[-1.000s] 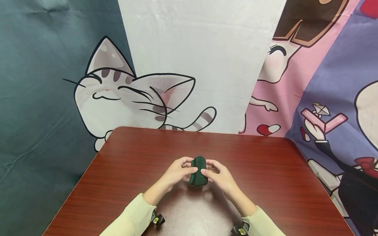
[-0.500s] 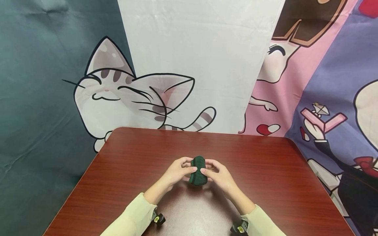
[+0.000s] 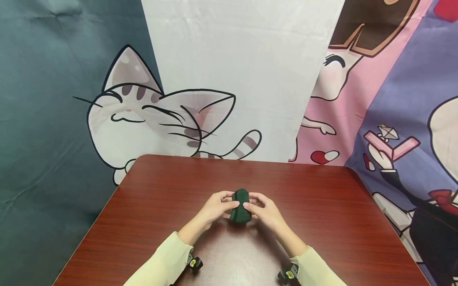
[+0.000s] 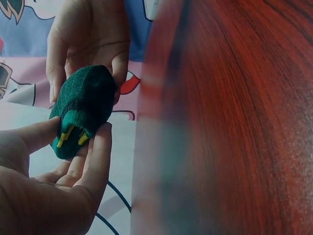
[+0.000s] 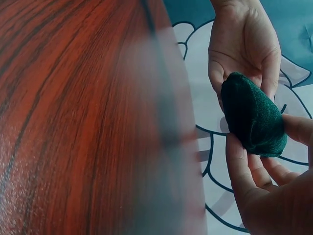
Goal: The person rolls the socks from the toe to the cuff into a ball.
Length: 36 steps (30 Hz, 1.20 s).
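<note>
A dark green knit sock bundle [image 3: 241,215], rolled into a compact oval, is held just above the table between both hands. My left hand [image 3: 212,208] pinches its left side, thumb on top and fingers beneath. On the opposite side my right hand [image 3: 269,214] grips it the same way, the two thumb tips close together. Yellow marks show inside a fold of the sock bundle [image 4: 85,100] at the left-hand end in the left wrist view. From the right wrist, the sock bundle [image 5: 254,117] shows a smooth, plain rounded end. Its underside is partly hidden by fingers.
The reddish-brown wooden table [image 3: 161,178] extends around the hands, its far edge meeting a cloth backdrop [image 3: 243,59] printed with a cartoon cat and figures. Small black devices are strapped at both wrists, below pale sleeves [image 3: 162,260].
Both hands keep their grip on the sock bundle. Its near end has tipped slightly up and away, and the forearms have shifted a little inward.
</note>
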{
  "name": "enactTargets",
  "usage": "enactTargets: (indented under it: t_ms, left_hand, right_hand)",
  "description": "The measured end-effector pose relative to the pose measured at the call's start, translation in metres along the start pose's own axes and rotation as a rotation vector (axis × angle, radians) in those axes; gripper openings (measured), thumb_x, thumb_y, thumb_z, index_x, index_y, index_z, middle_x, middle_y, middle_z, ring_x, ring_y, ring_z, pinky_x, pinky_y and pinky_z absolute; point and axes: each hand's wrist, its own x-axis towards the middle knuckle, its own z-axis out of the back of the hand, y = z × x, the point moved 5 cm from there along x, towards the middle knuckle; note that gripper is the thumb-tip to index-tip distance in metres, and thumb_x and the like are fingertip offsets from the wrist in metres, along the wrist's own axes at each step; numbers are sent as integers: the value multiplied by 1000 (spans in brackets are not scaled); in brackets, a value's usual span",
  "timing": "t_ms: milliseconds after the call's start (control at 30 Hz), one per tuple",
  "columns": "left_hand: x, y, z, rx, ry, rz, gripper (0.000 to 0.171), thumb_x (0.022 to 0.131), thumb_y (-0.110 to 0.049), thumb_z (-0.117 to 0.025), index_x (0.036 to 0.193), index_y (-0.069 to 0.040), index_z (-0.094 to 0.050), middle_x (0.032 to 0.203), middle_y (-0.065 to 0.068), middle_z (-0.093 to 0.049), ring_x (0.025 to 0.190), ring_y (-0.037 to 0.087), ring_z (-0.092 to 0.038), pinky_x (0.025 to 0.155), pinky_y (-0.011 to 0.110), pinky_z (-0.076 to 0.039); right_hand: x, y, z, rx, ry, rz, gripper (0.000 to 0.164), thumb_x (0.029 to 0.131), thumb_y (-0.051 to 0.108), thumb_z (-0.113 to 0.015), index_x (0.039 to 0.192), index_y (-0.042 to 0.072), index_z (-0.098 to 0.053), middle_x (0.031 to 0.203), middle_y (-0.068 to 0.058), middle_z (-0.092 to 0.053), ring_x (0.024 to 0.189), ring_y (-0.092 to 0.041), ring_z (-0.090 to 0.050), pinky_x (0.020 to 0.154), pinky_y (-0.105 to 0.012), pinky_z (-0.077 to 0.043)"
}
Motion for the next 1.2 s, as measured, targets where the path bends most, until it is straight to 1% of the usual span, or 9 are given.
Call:
enactTargets:
  t_ms: [100,267,433,533,733,1033,1200]
  left_hand:
    - [2,2,0,4,-5,11,49,84,-25,-69,124,-2,-53,115,15,-62,93,22,-66,67,38,-56]
    - [6,5,0,23,-13,17,49,84,-26,-70,124,-3,-53,113,14,-64,90,20,-66,66,37,-56]
    - [10,7,0,23,-16,25,49,84,-26,-69,124,-2,-53,111,13,-64,88,20,-67,65,37,-56]
    - [11,9,-1,12,-12,33,49,84,-25,-69,124,-2,-53,111,13,-64,88,20,-67,65,37,-56]
    - [15,12,-1,-3,-7,53,50,84,-26,-69,124,-2,-53,110,12,-64,87,20,-67,66,37,-56]
    - [20,17,-1,-10,-4,73,49,85,-24,-68,125,-1,-52,108,11,-65,85,21,-67,66,37,-56]
    - [24,23,-1,-19,-4,78,48,85,-23,-68,124,0,-52,105,10,-66,83,20,-67,66,37,-56]
  right_hand:
    - [2,-2,1,-4,-3,-7,48,79,29,-74,121,14,-58,107,-10,-63,95,-20,-62,70,-36,-55]
    - [5,-5,2,-12,0,-18,49,80,27,-74,123,9,-56,108,-11,-63,94,-18,-62,70,-37,-55]
    - [8,-7,2,0,12,-36,49,83,21,-70,126,4,-53,110,-14,-62,91,-18,-62,71,-41,-55]
    - [10,-10,2,11,16,-46,49,84,20,-70,127,4,-53,110,-15,-61,90,-19,-62,70,-43,-55]
    - [12,-13,4,8,11,-61,50,81,25,-73,124,7,-55,108,-13,-62,89,-19,-63,69,-39,-56]
    - [17,-19,5,6,20,-67,52,80,28,-74,124,7,-55,106,-14,-63,81,-22,-65,68,-38,-56]
    - [19,-22,6,-12,22,-76,53,80,29,-73,124,7,-55,105,-13,-64,82,-22,-66,68,-37,-55]
